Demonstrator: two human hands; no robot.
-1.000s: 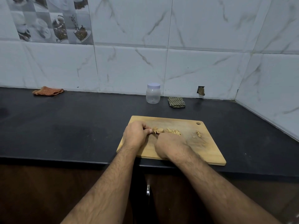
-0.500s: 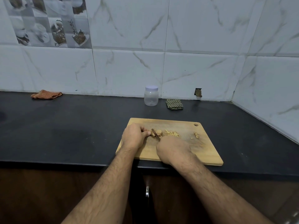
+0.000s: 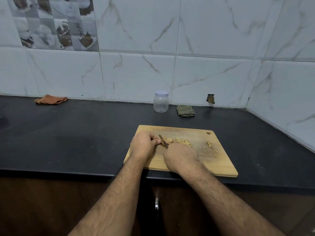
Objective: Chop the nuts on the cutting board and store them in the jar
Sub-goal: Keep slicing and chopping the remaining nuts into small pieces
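Observation:
A wooden cutting board (image 3: 219,160) lies near the counter's front edge. A row of pale nut slices (image 3: 183,142) runs across its middle, with a few small bits (image 3: 209,144) near the hanging hole. My left hand (image 3: 144,145) has its fingers curled and pinches a nut at the row's left end. My right hand (image 3: 180,157) grips a knife; only the short blade (image 3: 163,141) shows, tilted beside the left fingertips. A clear plastic jar (image 3: 161,102) with a white lid stands closed at the back by the wall.
The black countertop (image 3: 76,133) stretches left of the board. A green checked cloth (image 3: 185,111) lies right of the jar and an orange cloth (image 3: 50,99) at the far left by the wall. A tiled side wall closes the right end.
The knife blade, hidden under my right hand a second ago, now shows lifted beside my left fingertips. Both hands stay at the left end of the nut row.

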